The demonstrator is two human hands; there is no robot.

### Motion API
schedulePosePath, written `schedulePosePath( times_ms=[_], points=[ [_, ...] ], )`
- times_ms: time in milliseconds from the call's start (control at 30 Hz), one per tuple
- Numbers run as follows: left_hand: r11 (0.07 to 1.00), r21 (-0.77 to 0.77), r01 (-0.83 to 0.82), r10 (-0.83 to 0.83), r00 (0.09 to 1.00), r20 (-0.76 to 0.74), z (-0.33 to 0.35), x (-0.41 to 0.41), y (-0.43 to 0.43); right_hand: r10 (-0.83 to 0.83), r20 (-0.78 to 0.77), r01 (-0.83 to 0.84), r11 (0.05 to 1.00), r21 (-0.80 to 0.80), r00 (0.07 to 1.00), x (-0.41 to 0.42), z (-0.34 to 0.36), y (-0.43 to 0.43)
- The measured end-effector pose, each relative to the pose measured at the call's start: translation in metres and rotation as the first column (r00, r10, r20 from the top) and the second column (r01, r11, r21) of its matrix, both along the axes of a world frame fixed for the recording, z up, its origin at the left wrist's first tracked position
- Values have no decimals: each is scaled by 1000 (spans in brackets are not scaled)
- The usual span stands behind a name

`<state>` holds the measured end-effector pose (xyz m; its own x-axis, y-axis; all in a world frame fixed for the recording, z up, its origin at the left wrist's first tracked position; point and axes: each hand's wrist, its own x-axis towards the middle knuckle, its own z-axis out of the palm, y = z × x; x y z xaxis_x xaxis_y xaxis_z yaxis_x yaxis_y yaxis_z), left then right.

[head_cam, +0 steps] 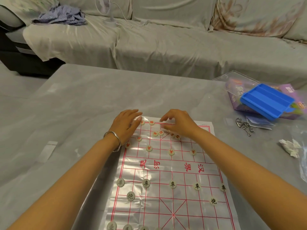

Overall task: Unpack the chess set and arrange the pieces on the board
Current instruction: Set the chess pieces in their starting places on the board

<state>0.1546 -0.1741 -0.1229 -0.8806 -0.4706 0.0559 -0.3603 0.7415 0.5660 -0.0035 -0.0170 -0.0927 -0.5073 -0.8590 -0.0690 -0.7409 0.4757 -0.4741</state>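
A shiny sheet board (pixel 167 193) with red grid lines lies on the grey table. Round pale pieces with black characters (pixel 172 184) stand in the near half. Pieces with red characters (pixel 171 151) stand in the far half, with a loose cluster (pixel 157 133) near the far edge. My left hand (pixel 127 125), with a silver bangle on its wrist, rests flat over the board's far left corner, fingertips beside a red piece (pixel 151 122). My right hand (pixel 178 122) hovers over the far edge with fingers curled down; whether it pinches a piece cannot be seen.
At the right of the table sit a blue plastic tray (pixel 265 101) on a purple box (pixel 285 90), a clear lid (pixel 232 78), metal ring puzzles (pixel 244 127), crumpled paper (pixel 289 146) and a plastic bag (pixel 303 156). A covered sofa (pixel 166 47) with a fan stands behind.
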Motion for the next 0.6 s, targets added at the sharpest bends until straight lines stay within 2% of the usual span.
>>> schedulePosePath(
  times_ms=[100,300,467,600],
  points=[
    [1000,-28,8,-8,1000,-6,0,-2,10,111,-82,-99,986,132,990,6,-3,13],
    [999,-38,-2,3,1000,18,0,-4,20,104,-157,-89,991,99,982,13,-7,12],
    [996,-92,2,1,999,35,2,-10,16,45,-155,-32,995,90,987,6,-6,12],
    [987,-160,5,8,997,77,7,-21,16,-89,-177,99,994,48,980,8,-12,9]
  ],
)
